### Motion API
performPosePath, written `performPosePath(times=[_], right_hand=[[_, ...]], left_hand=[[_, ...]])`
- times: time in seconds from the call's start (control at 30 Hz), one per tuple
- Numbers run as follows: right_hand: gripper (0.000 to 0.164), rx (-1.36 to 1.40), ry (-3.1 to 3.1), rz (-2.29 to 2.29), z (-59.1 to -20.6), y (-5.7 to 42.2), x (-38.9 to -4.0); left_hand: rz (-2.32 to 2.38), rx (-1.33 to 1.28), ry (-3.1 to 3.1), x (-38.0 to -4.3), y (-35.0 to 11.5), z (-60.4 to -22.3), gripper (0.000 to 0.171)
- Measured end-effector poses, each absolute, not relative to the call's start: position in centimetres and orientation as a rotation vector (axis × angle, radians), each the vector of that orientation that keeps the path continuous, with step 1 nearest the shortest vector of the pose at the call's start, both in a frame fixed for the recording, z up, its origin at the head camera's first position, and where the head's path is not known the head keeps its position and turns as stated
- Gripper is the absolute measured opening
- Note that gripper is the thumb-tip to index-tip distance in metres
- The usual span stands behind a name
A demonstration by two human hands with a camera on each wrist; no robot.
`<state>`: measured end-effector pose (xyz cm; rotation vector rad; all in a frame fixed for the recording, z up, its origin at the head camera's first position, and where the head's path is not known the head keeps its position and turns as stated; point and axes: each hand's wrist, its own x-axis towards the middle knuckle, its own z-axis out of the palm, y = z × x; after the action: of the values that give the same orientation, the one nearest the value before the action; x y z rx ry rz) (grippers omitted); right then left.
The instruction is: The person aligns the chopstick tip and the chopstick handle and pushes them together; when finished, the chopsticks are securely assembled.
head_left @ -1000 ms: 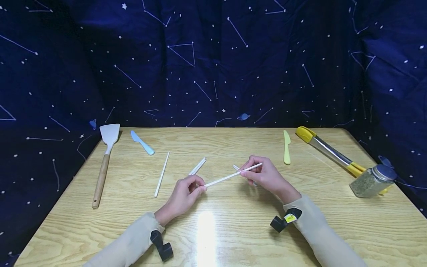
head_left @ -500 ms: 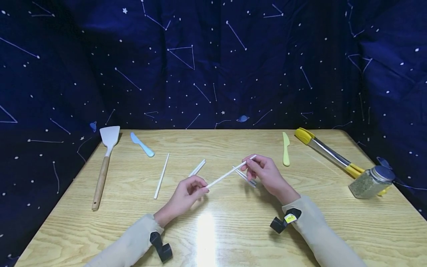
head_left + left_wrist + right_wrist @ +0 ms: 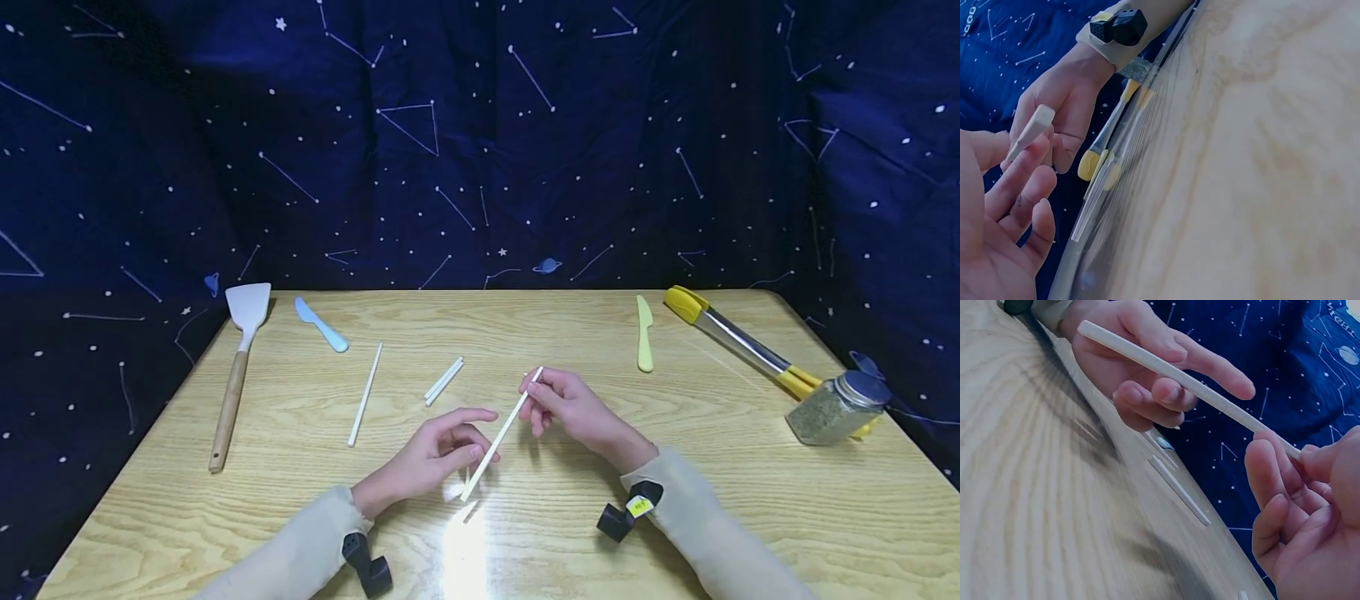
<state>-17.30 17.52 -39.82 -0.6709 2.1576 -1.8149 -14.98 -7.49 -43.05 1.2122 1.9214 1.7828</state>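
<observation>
And the stick (image 3: 501, 434) is up off the table (image 3: 540, 542), its upper end pinched in the right hand (image 3: 567, 408), wrist angled inward! The left hand (image 3: 431, 456) sits palm-in beside it, fingers loosely spread, grip wide; whether they touch, can't tell. Looks like mid-air repositioning; the next move likely calls for a steady right pinch.

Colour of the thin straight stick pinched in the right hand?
Off-white stick; shows best in the right wrist view.
</observation>
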Motion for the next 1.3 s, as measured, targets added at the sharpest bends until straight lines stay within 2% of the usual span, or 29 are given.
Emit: performPosePath(times=[0.27, 0.4, 0.73, 0.9, 1.3], right_hand=[[0.031, -0.742, 2.115, -1.743, -39.8, 16.3, -16.6], [0.033, -0.769, 2.112, -1.704, -39.9, 16.1, -16.3], [0.036, -0.717, 2.109, -1.681, -39.8, 15.9, -16.3], [0.040, -0.647, 2.127, -1.680, -39.5, 16.4, -16.7], [0.031, -0.595, 2.236, -1.692, -39.4, 18.8, -17.9]], left_hand=[[1.726, 1.313, 1.998, -14.6, -7.3, -42.9, 0.050], [1.681, 1.337, 2.027, -14.6, -7.3, -42.8, 0.048], [1.622, 1.251, 2.111, -14.8, -7.7, -42.9, 0.048], [1.607, 1.232, 2.211, -15.7, -8.7, -42.6, 0.050], [1.629, 1.148, 2.426, -18.6, -12.7, -40.8, 0.048]])
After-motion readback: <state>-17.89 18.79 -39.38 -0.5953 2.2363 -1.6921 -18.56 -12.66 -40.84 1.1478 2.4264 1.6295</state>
